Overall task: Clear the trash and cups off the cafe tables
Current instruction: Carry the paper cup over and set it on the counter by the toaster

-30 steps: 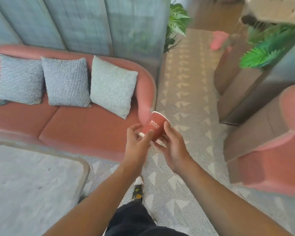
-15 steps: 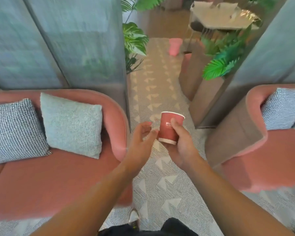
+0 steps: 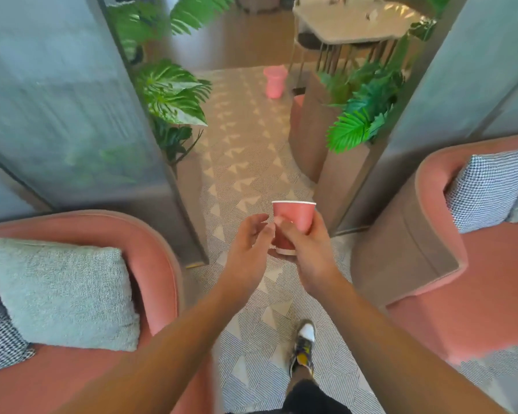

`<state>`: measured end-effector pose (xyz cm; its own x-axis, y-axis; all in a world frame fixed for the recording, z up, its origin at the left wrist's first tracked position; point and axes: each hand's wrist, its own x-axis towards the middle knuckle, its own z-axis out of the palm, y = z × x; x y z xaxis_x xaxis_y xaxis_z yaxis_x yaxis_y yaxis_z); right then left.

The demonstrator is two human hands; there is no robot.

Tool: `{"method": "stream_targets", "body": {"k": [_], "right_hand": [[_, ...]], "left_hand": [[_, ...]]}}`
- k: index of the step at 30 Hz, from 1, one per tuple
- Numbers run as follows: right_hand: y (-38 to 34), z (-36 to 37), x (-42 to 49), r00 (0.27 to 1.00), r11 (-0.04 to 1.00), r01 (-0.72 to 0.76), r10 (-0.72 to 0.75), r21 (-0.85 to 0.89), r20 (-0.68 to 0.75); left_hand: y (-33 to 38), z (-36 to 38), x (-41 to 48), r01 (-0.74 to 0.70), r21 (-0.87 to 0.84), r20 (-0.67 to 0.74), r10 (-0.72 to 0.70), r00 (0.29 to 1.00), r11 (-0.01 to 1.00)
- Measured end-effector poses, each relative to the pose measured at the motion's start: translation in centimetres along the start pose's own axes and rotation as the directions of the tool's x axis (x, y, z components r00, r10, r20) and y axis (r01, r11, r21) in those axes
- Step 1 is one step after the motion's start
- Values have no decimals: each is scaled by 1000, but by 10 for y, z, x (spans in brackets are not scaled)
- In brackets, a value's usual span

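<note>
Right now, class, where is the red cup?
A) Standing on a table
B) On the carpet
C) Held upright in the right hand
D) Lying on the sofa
C: the right hand grips the cup in the air, rim up, above the carpet.

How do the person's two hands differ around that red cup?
The right hand grips the red cup, with its fingers curled round the cup's side. The left hand holds nothing. The left hand's fingers are loosely spread beside the cup, and it is unclear whether they touch it. Both hands are side by side at similar height over the patterned carpet.
</note>
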<state>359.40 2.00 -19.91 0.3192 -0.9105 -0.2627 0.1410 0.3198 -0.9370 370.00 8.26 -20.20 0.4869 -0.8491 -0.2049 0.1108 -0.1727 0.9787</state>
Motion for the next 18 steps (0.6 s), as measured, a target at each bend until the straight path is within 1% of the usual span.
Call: {"method": "stream_targets", "body": {"k": [2,5,11,18], "right_hand": [[-10,-10,42,1000,1000,14,-14,-20,-10],[-31,-27,108,1000,998,21,-22,-62,-8],[-82,-56,230,994,985,103,-108,-138,-30],[-107,-58,357,993,979,114,-118,-170,-17]], "left_hand": [[7,20,37,4,5,5,-4,1000,1000],[19,54,94,14,3,-24,-13,1000,1000],[50,116,195,1,-39,-74,-4,997,999],[63,145,307,15,-93,-118,-26,993,996]]}}
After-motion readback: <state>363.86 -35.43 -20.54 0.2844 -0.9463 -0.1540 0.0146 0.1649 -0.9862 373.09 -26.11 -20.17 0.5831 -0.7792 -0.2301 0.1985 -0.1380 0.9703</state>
